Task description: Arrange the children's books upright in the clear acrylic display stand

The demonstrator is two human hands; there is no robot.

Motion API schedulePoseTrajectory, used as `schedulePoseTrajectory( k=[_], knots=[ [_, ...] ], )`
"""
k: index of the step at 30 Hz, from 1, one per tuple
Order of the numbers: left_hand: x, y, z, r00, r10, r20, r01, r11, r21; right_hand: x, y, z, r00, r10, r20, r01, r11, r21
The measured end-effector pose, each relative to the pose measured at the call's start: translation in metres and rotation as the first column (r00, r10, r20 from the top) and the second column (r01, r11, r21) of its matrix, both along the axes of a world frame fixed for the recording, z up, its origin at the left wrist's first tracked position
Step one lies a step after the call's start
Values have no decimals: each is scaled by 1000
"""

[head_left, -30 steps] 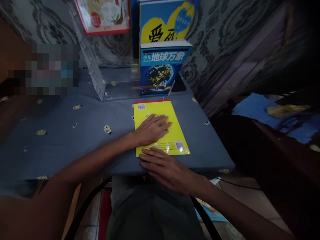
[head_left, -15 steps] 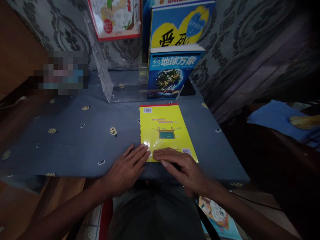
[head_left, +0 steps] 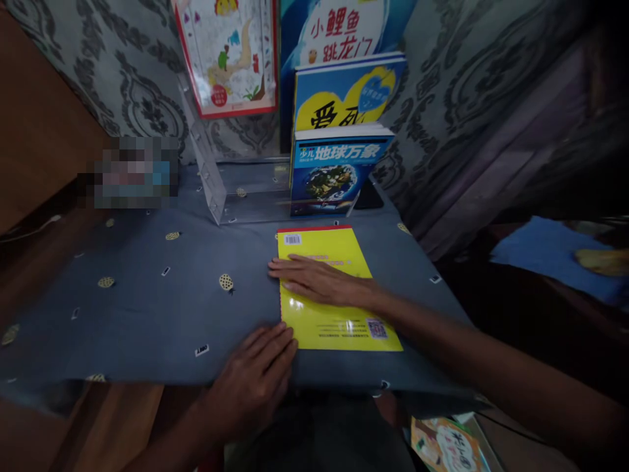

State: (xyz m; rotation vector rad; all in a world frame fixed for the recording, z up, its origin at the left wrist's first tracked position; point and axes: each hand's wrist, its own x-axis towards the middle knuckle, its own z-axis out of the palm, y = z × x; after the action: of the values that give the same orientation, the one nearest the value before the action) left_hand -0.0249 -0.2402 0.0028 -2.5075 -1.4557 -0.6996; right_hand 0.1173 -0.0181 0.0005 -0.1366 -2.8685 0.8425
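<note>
A yellow book [head_left: 339, 324] with a red strip along its far edge lies flat on the cloth-covered table [head_left: 162, 328], its barcode at the far left corner. My right hand [head_left: 319, 280] rests flat across the book, fingers stretched out to its left edge and partly covering the print. At the book's near left corner, my left hand [head_left: 260, 360] lies palm down with its fingertips on the cover. Its fingers are stretched out side by side.
Beyond the yellow book stands a clear acrylic rack [head_left: 209, 177] holding a blue earth book [head_left: 327, 180], a blue and yellow book [head_left: 319, 95] and a red-bordered book [head_left: 236, 59]. A dark flat object [head_left: 369, 195] lies behind it. More books [head_left: 447, 446] lie below the table's right side.
My right hand has slid away from me and left, from the book's near edge to its middle. My left hand stays at the near left corner. The view has tilted up a little.
</note>
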Motion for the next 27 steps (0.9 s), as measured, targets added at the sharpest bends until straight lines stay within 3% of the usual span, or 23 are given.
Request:
schedulePoseTrajectory(
  k=[6,12,18,27],
  knots=[
    [4,5,4,1000,17,18,-17,1000,5,-15,52,-15,986,-166,-20,167,978,128],
    [9,6,2,999,53,12,-53,998,27,12,67,-24,918,-396,-21,393,899,196],
    [11,3,-1,996,80,-23,-80,996,26,58,36,-25,892,-446,-72,451,872,190],
    [12,2,-11,992,99,-83,-108,988,-113,98,-28,-23,923,-380,-52,383,901,203]
  ],
)
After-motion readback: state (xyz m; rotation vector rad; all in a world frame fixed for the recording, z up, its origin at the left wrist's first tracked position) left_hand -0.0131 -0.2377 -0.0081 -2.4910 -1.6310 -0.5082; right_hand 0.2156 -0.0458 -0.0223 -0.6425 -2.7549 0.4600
